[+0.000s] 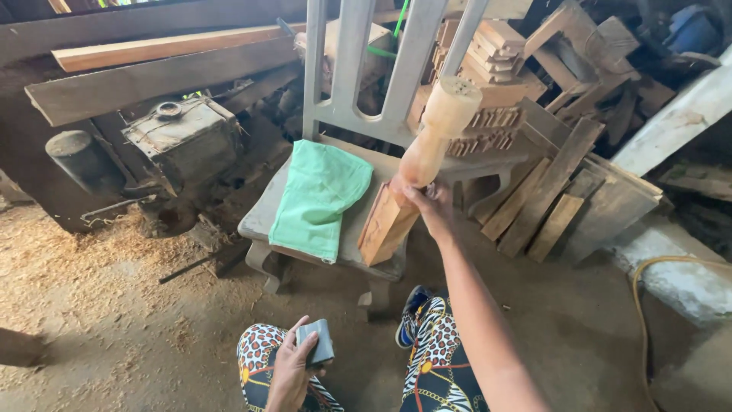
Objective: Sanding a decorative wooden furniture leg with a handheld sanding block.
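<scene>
My right hand [428, 204] grips a turned wooden leg [427, 145] near its middle and holds it tilted, round end up, square end down against the seat of a grey wooden chair [263, 210]. A green cloth [320, 197] lies folded on that seat, just left of the leg. Down by my knee, my left hand [292, 368] holds a small grey sanding block [318, 341]. My patterned trousers [435, 366] show at the bottom of the view.
Stacked carved wood pieces [488, 69] and loose planks [549, 191] lie behind and right of the chair. An old metal machine [179, 137] and long boards [160, 69] stand at the left. Sawdust covers the dirt floor [99, 305]. A yellow hose [648, 297] curves at the right.
</scene>
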